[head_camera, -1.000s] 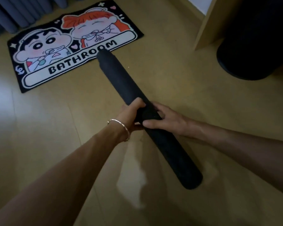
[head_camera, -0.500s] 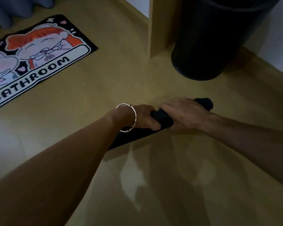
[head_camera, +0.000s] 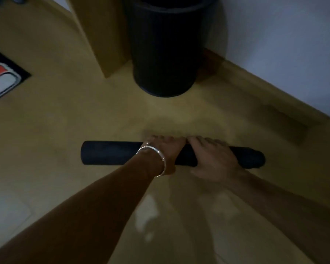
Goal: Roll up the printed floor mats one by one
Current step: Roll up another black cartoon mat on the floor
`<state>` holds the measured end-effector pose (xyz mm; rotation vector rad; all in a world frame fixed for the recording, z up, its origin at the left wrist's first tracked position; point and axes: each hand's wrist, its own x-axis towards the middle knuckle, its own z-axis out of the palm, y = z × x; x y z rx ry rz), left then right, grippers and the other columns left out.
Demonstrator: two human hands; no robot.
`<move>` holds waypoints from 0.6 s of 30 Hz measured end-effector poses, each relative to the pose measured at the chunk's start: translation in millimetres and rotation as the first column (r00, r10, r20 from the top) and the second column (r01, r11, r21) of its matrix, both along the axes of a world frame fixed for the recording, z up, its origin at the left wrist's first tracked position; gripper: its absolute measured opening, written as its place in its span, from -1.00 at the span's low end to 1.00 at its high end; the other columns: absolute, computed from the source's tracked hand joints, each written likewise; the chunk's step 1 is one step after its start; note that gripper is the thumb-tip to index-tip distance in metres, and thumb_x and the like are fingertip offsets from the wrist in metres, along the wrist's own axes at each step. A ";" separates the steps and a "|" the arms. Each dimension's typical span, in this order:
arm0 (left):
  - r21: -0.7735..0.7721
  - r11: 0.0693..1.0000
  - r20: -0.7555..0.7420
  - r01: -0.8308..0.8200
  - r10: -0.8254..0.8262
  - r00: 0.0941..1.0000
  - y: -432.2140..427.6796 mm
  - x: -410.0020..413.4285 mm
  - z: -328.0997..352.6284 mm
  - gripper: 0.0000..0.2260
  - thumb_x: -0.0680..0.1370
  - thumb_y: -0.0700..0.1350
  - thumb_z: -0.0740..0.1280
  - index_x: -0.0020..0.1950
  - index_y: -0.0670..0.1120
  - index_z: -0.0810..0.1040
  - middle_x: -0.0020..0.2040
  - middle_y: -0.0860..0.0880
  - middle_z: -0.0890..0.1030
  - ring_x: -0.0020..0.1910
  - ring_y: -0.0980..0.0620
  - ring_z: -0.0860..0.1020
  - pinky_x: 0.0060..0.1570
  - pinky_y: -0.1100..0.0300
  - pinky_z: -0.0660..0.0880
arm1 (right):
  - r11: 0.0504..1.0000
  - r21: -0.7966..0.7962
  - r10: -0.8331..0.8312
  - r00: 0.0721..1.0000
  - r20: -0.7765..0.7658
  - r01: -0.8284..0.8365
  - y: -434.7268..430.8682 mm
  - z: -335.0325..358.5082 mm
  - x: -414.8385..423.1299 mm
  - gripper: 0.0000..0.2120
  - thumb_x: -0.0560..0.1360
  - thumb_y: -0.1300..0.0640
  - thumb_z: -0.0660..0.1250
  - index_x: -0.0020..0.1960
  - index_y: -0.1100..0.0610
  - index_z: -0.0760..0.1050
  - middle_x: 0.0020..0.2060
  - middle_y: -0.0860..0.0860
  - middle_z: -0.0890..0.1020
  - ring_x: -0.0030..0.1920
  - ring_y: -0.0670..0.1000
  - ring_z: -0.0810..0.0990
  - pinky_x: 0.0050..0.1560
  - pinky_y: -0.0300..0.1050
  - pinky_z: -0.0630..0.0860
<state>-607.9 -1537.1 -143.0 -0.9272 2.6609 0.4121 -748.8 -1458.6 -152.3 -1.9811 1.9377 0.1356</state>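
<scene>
A rolled-up mat (head_camera: 111, 153), a dark tube, lies crosswise in the middle of the head view, low over the yellowish floor. My left hand (head_camera: 165, 149), with a silver bangle on the wrist, grips the roll near its middle from above. My right hand (head_camera: 211, 159) grips it just to the right, fingers curled over the top. The roll's two ends stick out on either side of my hands. A flat printed mat (head_camera: 6, 80) with a black border shows only its corner at the left edge.
A black round bin (head_camera: 164, 54) stands on the floor just beyond the roll. A wooden furniture panel (head_camera: 101, 35) rises to its left. A white wall (head_camera: 293, 44) with a wooden skirting board (head_camera: 265, 92) runs along the right.
The view has swung right, so the printed mat has slid nearly out of frame. The roll has turned from pointing away from me to lying crosswise near the bin, both hands still on it.
</scene>
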 end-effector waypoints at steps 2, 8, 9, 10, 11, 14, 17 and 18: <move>-0.013 1.000 -0.012 0.028 -0.029 1.000 5.0 -15.6 -1.9 -0.51 0.45 -0.04 0.31 0.35 0.04 0.26 0.20 -0.01 0.51 0.15 -0.08 0.50 0.01 0.16 0.34 | 0.999 0.003 -0.038 0.998 -0.047 0.038 5.3 -5.2 -10.2 -0.43 0.43 -0.09 0.37 0.34 0.04 0.23 0.21 0.02 0.47 0.16 0.09 0.49 -0.01 -0.06 0.33; -0.161 0.981 -0.004 0.111 -0.113 0.994 3.1 -67.2 -2.2 -0.37 0.53 -0.03 0.22 0.52 0.03 -0.03 0.40 -0.05 0.28 0.36 -0.09 0.27 0.38 -0.04 0.10 | 0.977 -0.049 -0.210 0.975 -0.067 0.207 7.2 -8.9 -73.7 -0.52 0.44 -0.12 0.36 0.25 0.05 0.32 0.14 0.03 0.52 0.08 0.10 0.55 -0.02 -0.04 0.46; -0.173 0.978 0.000 0.118 -0.120 0.993 1.8 -75.3 -2.0 -0.35 0.53 -0.04 0.22 0.53 0.03 -0.05 0.42 -0.05 0.24 0.38 -0.09 0.23 0.40 -0.07 0.07 | 0.970 -0.049 -0.241 0.968 -0.070 0.238 7.6 -11.8 -83.8 -0.53 0.44 -0.11 0.36 0.24 0.06 0.33 0.13 0.04 0.53 0.08 0.11 0.55 -0.03 -0.06 0.47; -0.175 0.977 0.003 0.120 -0.122 0.993 0.1 -82.1 -1.6 -0.34 0.53 -0.06 0.23 0.53 0.03 -0.06 0.44 -0.05 0.21 0.40 -0.09 0.20 0.41 -0.09 0.04 | 0.961 -0.051 -0.275 0.959 -0.070 0.272 7.8 -16.1 -93.5 -0.54 0.43 -0.09 0.36 0.23 0.08 0.35 0.13 0.05 0.53 0.08 0.11 0.55 -0.01 -0.06 0.49; -0.166 0.979 0.009 0.117 -0.117 0.993 -1.9 -87.7 -1.7 -0.34 0.53 -0.07 0.24 0.53 0.04 -0.06 0.46 -0.05 0.18 0.43 -0.08 0.16 0.43 -0.10 0.02 | 0.946 -0.037 -0.324 0.944 -0.056 0.323 7.9 -19.6 -102.3 -0.54 0.43 -0.08 0.37 0.23 0.09 0.37 0.14 0.06 0.54 0.09 0.12 0.55 0.04 -0.05 0.50; -0.080 0.993 0.058 0.087 -0.082 0.995 -7.7 -99.9 -2.8 -0.29 0.54 -0.10 0.26 0.54 0.06 -0.11 0.53 -0.05 0.01 0.50 -0.06 -0.01 0.45 -0.09 -0.06 | 0.903 0.020 -0.429 0.903 -0.016 0.429 8.9 -28.7 -124.6 -0.50 0.43 -0.06 0.40 0.28 0.11 0.37 0.18 0.09 0.52 0.13 0.12 0.53 0.14 0.00 0.47; 0.024 1.000 0.093 0.020 -0.022 0.995 -8.0 -106.1 -4.3 -0.30 0.55 -0.09 0.25 0.55 0.08 -0.12 0.55 -0.07 -0.14 0.53 -0.06 -0.11 0.48 -0.04 -0.05 | 0.886 -0.010 -0.462 0.884 -0.073 0.463 2.0 -38.3 -143.4 -0.51 0.39 -0.04 0.41 0.24 0.09 0.36 0.12 0.08 0.53 0.06 0.13 0.54 0.05 0.01 0.50; 0.048 0.999 0.095 0.004 -0.009 0.995 -6.4 -107.2 -4.4 -0.30 0.55 -0.09 0.25 0.55 0.08 -0.13 0.55 -0.07 -0.17 0.53 -0.06 -0.12 0.48 -0.03 -0.03 | 0.877 -0.028 -0.481 0.875 -0.060 0.480 -1.8 -42.6 -148.3 -0.51 0.38 -0.04 0.42 0.22 0.08 0.35 0.09 0.09 0.54 0.05 0.14 0.54 0.03 0.04 0.51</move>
